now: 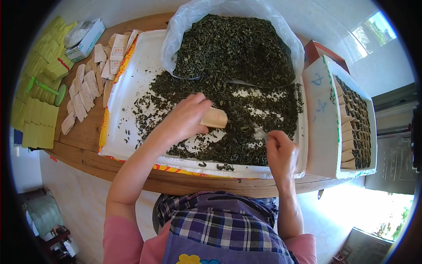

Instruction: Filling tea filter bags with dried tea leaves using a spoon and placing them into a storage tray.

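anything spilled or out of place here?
A few dried leaves lie on the white tray's front rim, outside the main pile. Otherwise the left hand holds a small packet, the right hand pinches leaves; nothing damaged.

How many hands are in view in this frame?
2: the left hand holds a small tan packet over the loose dried leaves; the right hand is closed above the white tray's near right part.
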### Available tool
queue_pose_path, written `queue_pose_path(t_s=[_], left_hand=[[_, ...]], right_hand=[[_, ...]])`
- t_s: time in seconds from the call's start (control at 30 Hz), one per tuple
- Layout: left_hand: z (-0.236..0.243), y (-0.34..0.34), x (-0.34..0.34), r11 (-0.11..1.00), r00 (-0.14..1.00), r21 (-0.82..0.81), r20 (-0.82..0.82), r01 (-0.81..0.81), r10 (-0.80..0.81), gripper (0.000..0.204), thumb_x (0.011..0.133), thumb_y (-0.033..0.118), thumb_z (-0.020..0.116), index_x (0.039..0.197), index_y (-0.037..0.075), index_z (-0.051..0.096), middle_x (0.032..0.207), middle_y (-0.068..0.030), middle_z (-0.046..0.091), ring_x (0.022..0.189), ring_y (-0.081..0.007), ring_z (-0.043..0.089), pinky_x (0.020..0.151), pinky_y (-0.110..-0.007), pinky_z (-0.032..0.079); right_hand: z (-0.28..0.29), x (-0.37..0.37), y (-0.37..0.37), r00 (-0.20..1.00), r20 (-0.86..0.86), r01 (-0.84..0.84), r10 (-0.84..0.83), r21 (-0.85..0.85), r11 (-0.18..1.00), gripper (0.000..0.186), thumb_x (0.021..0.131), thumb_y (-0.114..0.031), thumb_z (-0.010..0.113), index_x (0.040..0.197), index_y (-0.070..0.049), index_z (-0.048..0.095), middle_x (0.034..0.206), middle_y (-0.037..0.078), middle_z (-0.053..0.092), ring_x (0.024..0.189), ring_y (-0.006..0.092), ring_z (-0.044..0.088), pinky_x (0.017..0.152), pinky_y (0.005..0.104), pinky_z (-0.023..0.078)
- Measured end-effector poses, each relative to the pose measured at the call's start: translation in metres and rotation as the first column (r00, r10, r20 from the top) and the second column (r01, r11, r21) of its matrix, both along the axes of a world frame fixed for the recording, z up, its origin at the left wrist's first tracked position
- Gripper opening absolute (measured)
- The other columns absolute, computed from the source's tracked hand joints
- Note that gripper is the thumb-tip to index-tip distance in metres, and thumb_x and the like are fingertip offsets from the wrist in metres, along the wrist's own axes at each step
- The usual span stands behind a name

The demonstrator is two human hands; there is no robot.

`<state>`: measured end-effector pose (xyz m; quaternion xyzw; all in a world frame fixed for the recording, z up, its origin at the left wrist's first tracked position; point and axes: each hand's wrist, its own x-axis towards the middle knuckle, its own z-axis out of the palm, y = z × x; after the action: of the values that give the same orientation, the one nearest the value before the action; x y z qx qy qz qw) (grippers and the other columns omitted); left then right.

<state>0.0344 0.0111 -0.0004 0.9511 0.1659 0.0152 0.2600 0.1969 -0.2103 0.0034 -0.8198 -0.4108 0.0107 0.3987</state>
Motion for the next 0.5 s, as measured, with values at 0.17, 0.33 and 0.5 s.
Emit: queue_pose_path(t_s=[0.17,0.33,0.5], left_hand=[[-0.01,-0.009,0.01,1.0,0.998,-0.024,0.061,0.0,0.002,0.061,0.066,0.014,0.083,0.118,-0.003,0.055,0.113,-0.0139,0.053,0.112,-0.0328,0.052,0.097,-0.04,0.044],[-0.013,-0.014,0.013,0.977,0.981,-0.211,0.189,-0.011,0.052,0.06,0.068,0.018,0.085,0.117,0.0,0.056,0.11,-0.0127,0.054,0.105,-0.0313,0.057,0.09,-0.038,0.046],[-0.008,-0.022,0.011,0.893,0.961,-0.444,0.213,-0.065,0.176,0.063,0.068,0.021,0.088,0.119,0.003,0.056,0.109,-0.008,0.055,0.102,-0.0236,0.058,0.088,-0.033,0.046]], right_hand=[[-0.011,0.006,0.01,0.912,-0.41,0.034,-0.023,0.021,0.999,0.012,0.09,-0.006,0.059,0.09,0.002,0.069,0.058,0.001,0.058,0.043,0.0056,0.048,0.039,0.021,0.035],[0.019,0.004,0.019,0.825,-0.564,0.058,-0.019,0.051,0.997,0.012,0.09,-0.006,0.061,0.091,0.003,0.068,0.059,0.002,0.058,0.044,0.0051,0.048,0.039,0.0204,0.034],[0.045,-0.001,0.03,0.938,-0.339,-0.036,0.068,0.1,0.994,0.009,0.089,-0.004,0.063,0.093,0.002,0.069,0.059,0.001,0.057,0.047,0.0047,0.049,0.042,0.0208,0.036]])
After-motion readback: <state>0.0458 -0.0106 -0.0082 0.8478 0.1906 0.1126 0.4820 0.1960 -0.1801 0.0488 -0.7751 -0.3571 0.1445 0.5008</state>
